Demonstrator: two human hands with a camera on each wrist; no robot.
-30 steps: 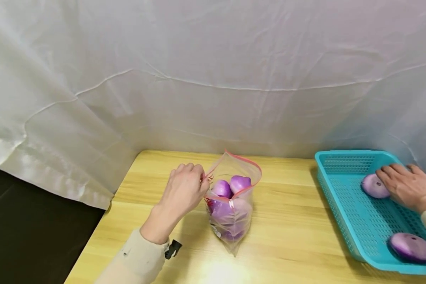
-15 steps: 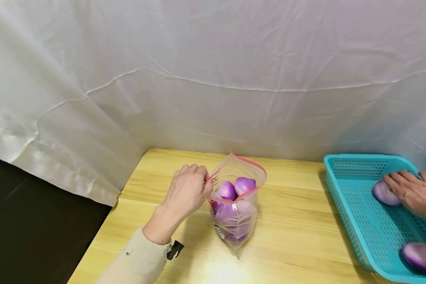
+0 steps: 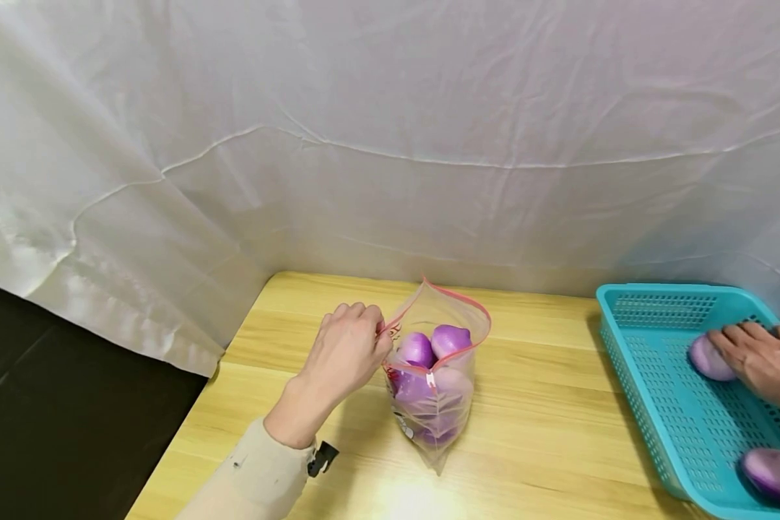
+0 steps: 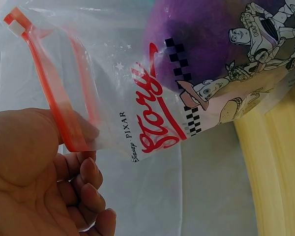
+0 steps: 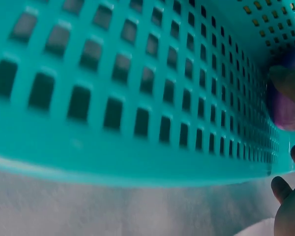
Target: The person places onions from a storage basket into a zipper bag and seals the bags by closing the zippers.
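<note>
My left hand (image 3: 344, 350) pinches the red-edged mouth of a clear zipper bag (image 3: 434, 426). Several smooth purple, onion-like rounded vegetables (image 3: 451, 339) fill it. Close up in the left wrist view, the thumb and fingers (image 4: 91, 172) grip the bag's corner beside the red lettering. Over the turquoise basket (image 3: 640, 404), my right hand (image 3: 763, 361) holds a paler purple onion-like vegetable (image 3: 711, 359), its fingers curled over the near side. That vegetable (image 5: 285, 105) is partly hidden by the hand in the right wrist view. Another (image 3: 776, 473) lies in the basket's near right part.
A light wooden table (image 3: 526, 433) bears the bag in the middle and the basket at the right. White cloth (image 3: 390, 209) hangs behind and along the left side. The black floor area (image 3: 71, 419) lies beyond the table's left edge.
The head view has shifted, so bag and basket appear farther right. The left hand keeps its grip on the bag's edge; the right hand stays at the same vegetable.
</note>
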